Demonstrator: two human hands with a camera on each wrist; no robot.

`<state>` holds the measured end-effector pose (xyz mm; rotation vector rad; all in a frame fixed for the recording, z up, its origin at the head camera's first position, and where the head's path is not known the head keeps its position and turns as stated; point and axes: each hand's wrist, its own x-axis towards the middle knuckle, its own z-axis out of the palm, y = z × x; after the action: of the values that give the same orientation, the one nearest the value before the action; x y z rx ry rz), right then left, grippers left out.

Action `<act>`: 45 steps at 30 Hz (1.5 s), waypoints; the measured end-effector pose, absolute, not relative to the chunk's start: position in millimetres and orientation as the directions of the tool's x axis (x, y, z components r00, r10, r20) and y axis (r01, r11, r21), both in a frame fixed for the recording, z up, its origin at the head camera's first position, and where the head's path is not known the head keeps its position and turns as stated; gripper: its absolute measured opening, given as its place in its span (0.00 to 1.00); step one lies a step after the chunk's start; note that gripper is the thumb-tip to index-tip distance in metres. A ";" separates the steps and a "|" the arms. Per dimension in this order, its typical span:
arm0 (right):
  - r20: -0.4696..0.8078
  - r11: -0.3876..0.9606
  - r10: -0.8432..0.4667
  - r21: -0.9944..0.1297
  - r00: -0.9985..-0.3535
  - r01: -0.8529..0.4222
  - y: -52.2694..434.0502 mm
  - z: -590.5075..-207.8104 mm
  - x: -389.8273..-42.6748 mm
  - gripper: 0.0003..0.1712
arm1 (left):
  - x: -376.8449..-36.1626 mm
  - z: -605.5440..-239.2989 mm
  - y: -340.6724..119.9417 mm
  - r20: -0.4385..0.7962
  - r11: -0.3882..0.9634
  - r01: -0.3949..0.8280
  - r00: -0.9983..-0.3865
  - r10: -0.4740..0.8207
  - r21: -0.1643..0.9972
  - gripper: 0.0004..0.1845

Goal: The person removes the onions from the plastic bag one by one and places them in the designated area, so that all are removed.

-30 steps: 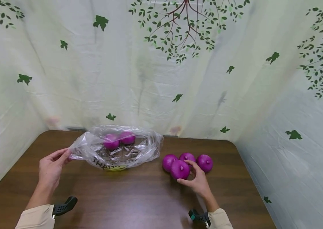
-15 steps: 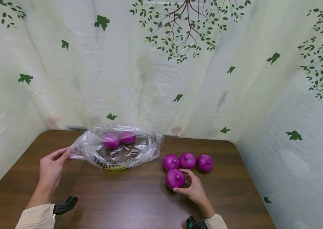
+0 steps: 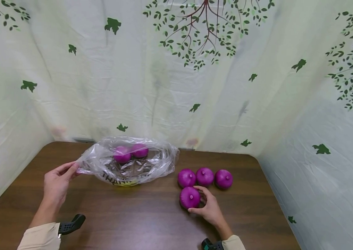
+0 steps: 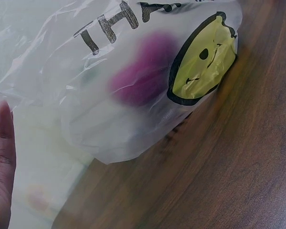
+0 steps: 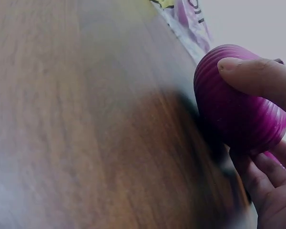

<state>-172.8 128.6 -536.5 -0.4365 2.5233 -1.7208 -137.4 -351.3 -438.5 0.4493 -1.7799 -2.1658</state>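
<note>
Drawn nearer since before, the right hand (image 3: 208, 208) grips a purple onion (image 3: 190, 197); the left hand (image 3: 56, 184) pinches the bag (image 3: 126, 160).

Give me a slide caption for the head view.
Left hand holds the plastic bag open while right hand grips a purple onion.

The worktop (image 3: 139, 215) looks like dark brown wood with a streaked grain and a smooth, faintly satin sheen. The bag (image 3: 126, 163) is thin clear plastic, crinkled and glossy, catching bright highlights; the left wrist view shows black lettering and a yellow face (image 4: 202, 59) printed on its film. The onion (image 3: 190, 197) in the right hand (image 3: 209, 208) looks like moulded purple plastic, finely ribbed and softly shiny, as do the three loose onions (image 3: 205, 176) behind it. The backdrop (image 3: 176, 80) is pale, matt cloth, creased, with printed green leaves.
</note>
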 end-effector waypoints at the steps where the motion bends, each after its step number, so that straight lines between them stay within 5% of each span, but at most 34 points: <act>1: 0.110 0.335 -0.265 -0.921 -0.958 -0.198 128.4 -536.6 -172.3 0.45 | -137.1 -438.6 -351.5 -0.049 -0.187 0.034 -0.906 -0.420 0.982 0.05; 26: 0.146 0.308 -0.393 -0.909 -0.908 -0.280 126.5 -543.4 -172.1 0.49 | -135.2 -437.8 -352.5 -0.042 -0.175 0.035 -0.908 -0.417 0.984 0.05; 36: 0.177 0.275 -0.407 -0.912 -0.896 -0.305 119.9 -505.8 -158.6 0.47 | -135.9 -436.8 -353.3 -0.036 -0.181 0.043 -0.910 -0.412 0.983 0.05; 45: 0.267 0.346 -0.250 -0.873 -0.931 -0.344 125.3 -514.1 -159.3 0.43 | -138.4 -437.4 -350.6 -0.002 -0.190 0.085 -0.908 -0.419 0.978 0.04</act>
<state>-159.3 125.3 -514.1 -0.5849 2.6469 -1.7532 -138.4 -350.6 -437.4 0.3864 -1.7499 -2.1623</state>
